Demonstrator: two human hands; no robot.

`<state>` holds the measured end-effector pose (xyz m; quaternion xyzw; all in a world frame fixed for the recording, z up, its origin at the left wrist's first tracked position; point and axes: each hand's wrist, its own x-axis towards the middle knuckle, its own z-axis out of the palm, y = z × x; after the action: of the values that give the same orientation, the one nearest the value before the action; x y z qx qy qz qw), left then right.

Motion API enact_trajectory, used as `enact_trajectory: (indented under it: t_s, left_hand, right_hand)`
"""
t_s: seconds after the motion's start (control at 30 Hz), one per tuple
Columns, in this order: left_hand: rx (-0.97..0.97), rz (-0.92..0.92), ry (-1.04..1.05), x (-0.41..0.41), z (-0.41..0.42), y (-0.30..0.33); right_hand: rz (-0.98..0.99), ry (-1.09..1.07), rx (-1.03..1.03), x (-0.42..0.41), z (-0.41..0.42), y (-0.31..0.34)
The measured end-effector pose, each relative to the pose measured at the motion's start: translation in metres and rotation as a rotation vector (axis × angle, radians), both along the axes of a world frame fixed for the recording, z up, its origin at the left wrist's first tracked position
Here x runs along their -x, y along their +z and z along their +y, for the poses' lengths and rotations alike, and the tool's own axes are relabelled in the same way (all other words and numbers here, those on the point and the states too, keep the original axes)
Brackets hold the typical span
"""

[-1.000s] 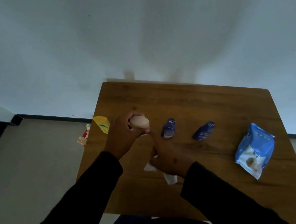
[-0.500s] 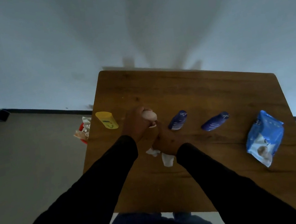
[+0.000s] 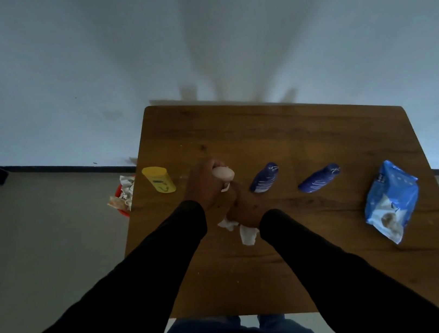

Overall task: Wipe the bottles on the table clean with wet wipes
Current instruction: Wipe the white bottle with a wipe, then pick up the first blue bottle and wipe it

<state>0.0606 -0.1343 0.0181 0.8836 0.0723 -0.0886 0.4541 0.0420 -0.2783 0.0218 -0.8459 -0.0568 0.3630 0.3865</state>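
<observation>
My left hand (image 3: 206, 186) grips a pale pink bottle (image 3: 224, 173) above the wooden table (image 3: 295, 240); only the bottle's rounded end shows past my fingers. My right hand (image 3: 244, 205) is closed on a crumpled white wet wipe (image 3: 243, 229) and pressed against the bottle from below. A yellow bottle (image 3: 159, 179) stands near the table's left edge. Two dark blue bottles, one (image 3: 264, 178) near my hands and one (image 3: 318, 179) further right, stand on the table. The blue wet wipe pack (image 3: 390, 199) lies at the right.
A red bin (image 3: 123, 199) with crumpled wipes sits on the floor just past the table's left edge. A white wall rises behind the table. My legs are under the near edge.
The view has shifted so the table sits further right and lower. My hands stay together on the pink bottle, with the wipe moved slightly along it.
</observation>
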Motion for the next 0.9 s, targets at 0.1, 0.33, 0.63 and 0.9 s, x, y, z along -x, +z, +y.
enact_trajectory:
  t_s: [0.1, 0.33, 0.63, 0.9]
  left_hand:
    - [-0.004, 0.020, -0.004, -0.001, 0.001, -0.003]
    - [-0.031, 0.006, 0.015, 0.001, 0.004, -0.002]
    - [-0.128, -0.481, 0.260, 0.055, -0.049, 0.039]
    - [0.248, -0.108, 0.210, 0.068, -0.100, 0.036]
  right_hand:
    - [-0.004, 0.023, 0.009, 0.002, 0.001, 0.016]
    - [-0.038, 0.029, 0.012, 0.007, -0.013, 0.033]
    - [-0.087, -0.008, -0.011, 0.017, -0.046, 0.048]
    - [-0.090, -0.031, 0.128, 0.027, -0.105, 0.053]
